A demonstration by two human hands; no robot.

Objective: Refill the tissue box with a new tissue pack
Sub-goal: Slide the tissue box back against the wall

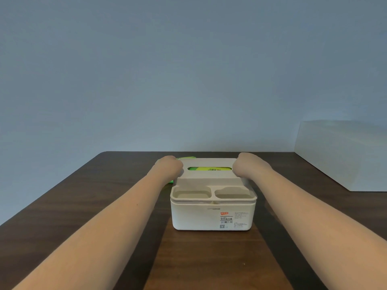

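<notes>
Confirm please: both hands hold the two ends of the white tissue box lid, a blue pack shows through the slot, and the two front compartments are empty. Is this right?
One detail is wrong. The tissue pack seen through the slot is green and yellow, not blue, as the head view shows. The rest stands: the left hand and right hand grip the ends of the lid, and both front compartments look empty.

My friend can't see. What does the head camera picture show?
Two bare hands, left hand and right hand, grip the ends of a white tissue box on a dark wooden table. Green packaging shows through its top slot.
</notes>
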